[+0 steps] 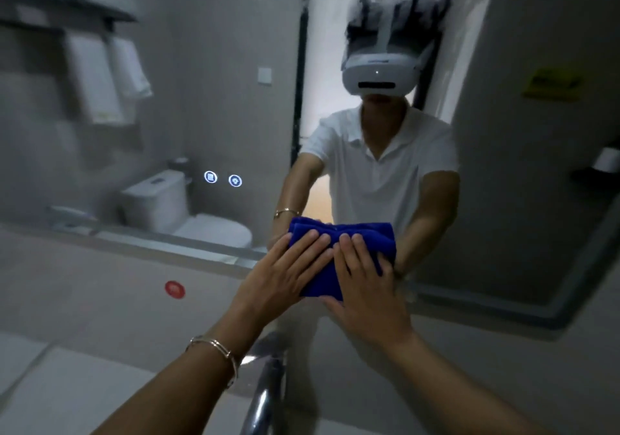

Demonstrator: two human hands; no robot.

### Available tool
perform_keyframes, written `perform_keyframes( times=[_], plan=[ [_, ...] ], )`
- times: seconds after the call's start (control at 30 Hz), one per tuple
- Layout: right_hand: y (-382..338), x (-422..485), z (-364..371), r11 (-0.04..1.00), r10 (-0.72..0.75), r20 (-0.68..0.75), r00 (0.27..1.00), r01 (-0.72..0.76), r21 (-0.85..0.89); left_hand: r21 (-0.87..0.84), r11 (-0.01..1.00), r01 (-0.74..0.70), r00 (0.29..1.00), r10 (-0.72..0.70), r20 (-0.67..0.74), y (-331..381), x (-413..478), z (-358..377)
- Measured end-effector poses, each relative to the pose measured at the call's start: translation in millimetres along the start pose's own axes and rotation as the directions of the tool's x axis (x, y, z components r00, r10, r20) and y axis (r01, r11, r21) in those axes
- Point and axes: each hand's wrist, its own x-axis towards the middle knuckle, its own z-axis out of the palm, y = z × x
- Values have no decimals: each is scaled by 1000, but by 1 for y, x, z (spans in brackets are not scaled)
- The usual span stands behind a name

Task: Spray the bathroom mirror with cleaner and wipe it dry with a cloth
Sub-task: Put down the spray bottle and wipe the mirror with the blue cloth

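A folded blue cloth [322, 282] lies flat against the lower edge of the bathroom mirror [208, 105]. My left hand [285, 277], with a bracelet on its wrist, presses on the cloth's left half with straight fingers. My right hand [365, 287] presses on the right half, fingers straight and its thumb under the cloth's lower edge. The mirror shows my own reflection with the cloth, and two lit touch icons [222, 179] glow on the glass. No spray bottle is in view.
A chrome faucet [268, 387] rises just below my hands. A red round sticker [174, 289] sits on the wall strip under the mirror. The pale counter [67, 384] spreads at lower left. The mirror reflects a toilet, hanging towels and a doorway.
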Motion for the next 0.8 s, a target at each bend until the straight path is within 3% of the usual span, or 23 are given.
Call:
perform_keyframes(
  times=[0.13, 0.33, 0.63, 0.8],
  plan=[
    [-68, 40, 15, 999, 15, -89, 996, -18, -41, 19, 1000, 21, 1000, -21, 17, -53, -52, 19],
    [-170, 103, 26, 999, 44, -75, 996, -46, -21, 25, 999, -26, 997, 24, 69, -142, -129, 43],
    [-348, 253, 24, 999, -31, 26, 999, 31, 18, 107, 988, 108, 984, -121, 127, -314, -274, 76],
    [-407, 311, 21, 983, -91, 36, 995, 84, 162, 53, 977, 206, 949, -213, 232, -369, -322, 87]
  ],
)
